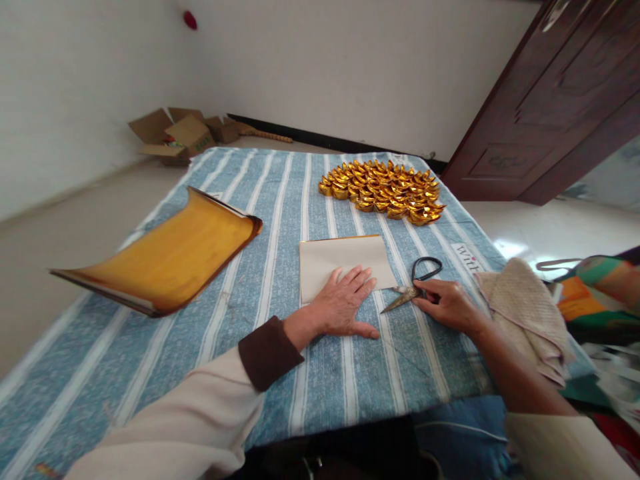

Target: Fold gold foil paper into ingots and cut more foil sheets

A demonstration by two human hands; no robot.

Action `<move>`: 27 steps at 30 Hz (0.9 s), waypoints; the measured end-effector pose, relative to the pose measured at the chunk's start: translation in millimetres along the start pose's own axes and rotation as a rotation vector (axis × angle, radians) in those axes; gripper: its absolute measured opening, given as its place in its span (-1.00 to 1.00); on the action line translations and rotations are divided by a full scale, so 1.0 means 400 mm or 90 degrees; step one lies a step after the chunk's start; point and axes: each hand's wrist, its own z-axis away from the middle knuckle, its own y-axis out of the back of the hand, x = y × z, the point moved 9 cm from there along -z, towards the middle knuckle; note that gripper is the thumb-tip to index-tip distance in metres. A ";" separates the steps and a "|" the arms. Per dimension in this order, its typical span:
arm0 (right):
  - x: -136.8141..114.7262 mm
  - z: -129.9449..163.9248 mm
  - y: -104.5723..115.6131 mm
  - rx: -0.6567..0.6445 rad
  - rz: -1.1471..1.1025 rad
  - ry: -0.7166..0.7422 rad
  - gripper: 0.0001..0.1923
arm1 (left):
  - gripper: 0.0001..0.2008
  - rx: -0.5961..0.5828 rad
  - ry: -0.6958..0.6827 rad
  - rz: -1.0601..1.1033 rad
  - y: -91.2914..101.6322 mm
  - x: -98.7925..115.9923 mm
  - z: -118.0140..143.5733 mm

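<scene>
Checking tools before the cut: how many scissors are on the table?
1. The scissors lie right of the folded paper, under the right hand. None other shows.

- Plain white plastered walls (320, 60) fill the top of the frame, meeting at a corner in the upper left.
- A small round red fitting (190, 20) sits high on the wall (too blurred to identify).
- A dark skirting strip (340, 142) runs along the far wall's foot.
- The pale, smooth floor (60, 220) holds open brown cardboard boxes (175, 137) at upper left.
- A dark brown panelled wooden door (560, 100) stands at upper right, daylight glaring on the floor beside it.
</scene>
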 end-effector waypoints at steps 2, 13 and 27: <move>0.000 0.007 0.003 0.002 0.002 0.003 -0.63 | 0.06 -0.001 0.000 0.000 -0.002 -0.001 0.000; -0.012 -0.012 0.000 0.005 0.009 -0.006 -0.66 | 0.07 0.002 0.004 0.021 0.003 -0.001 0.002; -0.022 0.020 0.000 0.000 0.002 -0.014 -0.65 | 0.11 0.024 -0.004 0.022 -0.011 -0.007 -0.001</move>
